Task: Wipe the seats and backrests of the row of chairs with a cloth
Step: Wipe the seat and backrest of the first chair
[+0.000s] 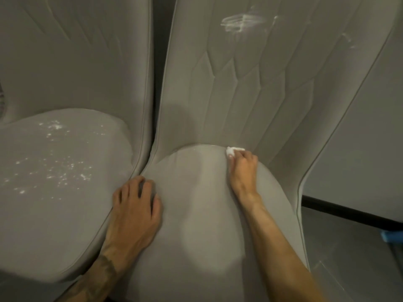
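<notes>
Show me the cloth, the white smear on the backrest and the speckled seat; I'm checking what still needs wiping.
cloth [231, 150]: head view, the white wad showing past the right hand's fingers.
white smear [238, 23]: head view, its streaked middle, high on the backrest.
speckled seat [54, 162]: head view, among the white flecks.

Both chairs are covered in a soft, matt grey fabric with a velvety nap and no shine. The right chair's seat [196, 214] is smooth and even, edged with a thin piped seam. Its backrest [250, 83] is stitched into long quilted channels and carries dull, chalky white smears toward 12 o'clock. The left chair's seat [54, 171] is the same matt cloth, dusted with powdery white specks. The cloth [231, 151], bunched in the right hand [243, 168], looks white and soft. At 4 o'clock the floor [349, 258] is smooth grey tile with a faint sheen.
</notes>
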The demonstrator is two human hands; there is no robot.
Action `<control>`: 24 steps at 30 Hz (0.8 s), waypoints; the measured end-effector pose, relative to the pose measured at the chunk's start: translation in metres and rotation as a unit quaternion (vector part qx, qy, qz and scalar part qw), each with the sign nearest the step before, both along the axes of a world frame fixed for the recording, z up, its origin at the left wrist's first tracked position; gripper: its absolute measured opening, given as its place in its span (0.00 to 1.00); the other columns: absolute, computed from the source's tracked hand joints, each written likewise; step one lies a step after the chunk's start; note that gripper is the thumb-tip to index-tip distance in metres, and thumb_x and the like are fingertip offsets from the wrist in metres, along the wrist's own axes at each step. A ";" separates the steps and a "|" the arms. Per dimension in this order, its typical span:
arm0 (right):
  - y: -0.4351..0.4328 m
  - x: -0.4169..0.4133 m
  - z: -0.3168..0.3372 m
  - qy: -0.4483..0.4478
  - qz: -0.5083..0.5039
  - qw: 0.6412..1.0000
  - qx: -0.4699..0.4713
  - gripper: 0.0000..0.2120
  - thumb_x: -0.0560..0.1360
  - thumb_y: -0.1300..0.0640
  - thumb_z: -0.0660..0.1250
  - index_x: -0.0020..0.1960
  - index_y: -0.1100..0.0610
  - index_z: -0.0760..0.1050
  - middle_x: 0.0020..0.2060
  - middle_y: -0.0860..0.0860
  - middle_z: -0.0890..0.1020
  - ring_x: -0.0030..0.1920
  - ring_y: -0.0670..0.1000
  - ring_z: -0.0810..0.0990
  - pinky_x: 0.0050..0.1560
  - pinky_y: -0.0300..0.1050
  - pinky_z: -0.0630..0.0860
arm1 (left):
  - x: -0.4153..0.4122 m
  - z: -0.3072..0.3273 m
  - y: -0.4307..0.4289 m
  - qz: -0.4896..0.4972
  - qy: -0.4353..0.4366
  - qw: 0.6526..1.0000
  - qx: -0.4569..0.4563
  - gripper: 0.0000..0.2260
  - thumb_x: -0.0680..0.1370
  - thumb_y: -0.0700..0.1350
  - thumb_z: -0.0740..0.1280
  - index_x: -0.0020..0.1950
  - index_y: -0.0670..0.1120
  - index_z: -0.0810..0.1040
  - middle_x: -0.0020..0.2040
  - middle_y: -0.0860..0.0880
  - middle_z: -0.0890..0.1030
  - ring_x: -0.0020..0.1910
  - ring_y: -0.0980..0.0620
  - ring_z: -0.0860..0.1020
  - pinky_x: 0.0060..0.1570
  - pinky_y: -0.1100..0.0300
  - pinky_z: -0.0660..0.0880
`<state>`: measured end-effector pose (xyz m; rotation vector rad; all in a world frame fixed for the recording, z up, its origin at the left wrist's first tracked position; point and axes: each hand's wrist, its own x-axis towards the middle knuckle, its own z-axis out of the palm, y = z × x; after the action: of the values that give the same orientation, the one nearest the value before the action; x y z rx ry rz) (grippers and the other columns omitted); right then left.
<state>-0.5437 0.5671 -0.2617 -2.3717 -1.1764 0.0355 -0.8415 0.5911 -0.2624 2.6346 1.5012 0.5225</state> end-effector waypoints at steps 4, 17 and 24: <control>0.001 0.010 0.003 -0.012 0.072 0.997 0.001 0.17 0.85 0.54 0.58 0.70 0.56 0.75 0.63 0.55 0.78 0.63 0.57 0.72 0.69 0.42 0.64 | 0.000 -0.002 -0.001 0.000 0.001 1.000 0.011 0.19 0.82 0.51 0.54 0.64 0.42 0.76 0.64 0.38 0.76 0.60 0.37 0.76 0.59 0.40 0.72; -0.028 0.015 0.004 0.047 -0.024 0.998 0.046 0.16 0.84 0.54 0.61 0.69 0.57 0.75 0.62 0.55 0.75 0.61 0.57 0.70 0.69 0.45 0.65 | 0.001 -0.026 0.004 0.009 -0.021 0.997 0.067 0.20 0.83 0.52 0.58 0.68 0.41 0.76 0.69 0.37 0.73 0.61 0.33 0.75 0.61 0.39 0.69; -0.059 0.031 0.003 -0.001 -0.051 0.998 0.035 0.15 0.84 0.53 0.60 0.68 0.56 0.76 0.61 0.55 0.77 0.59 0.55 0.71 0.61 0.36 0.64 | 0.002 -0.026 0.003 0.004 -0.033 0.998 0.060 0.21 0.81 0.51 0.59 0.67 0.39 0.77 0.68 0.34 0.74 0.61 0.32 0.75 0.59 0.38 0.69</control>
<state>-0.5131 0.5077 -0.2591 -2.3660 -1.0393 -0.0402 -0.8399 0.5946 -0.2887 2.6712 1.5066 0.7147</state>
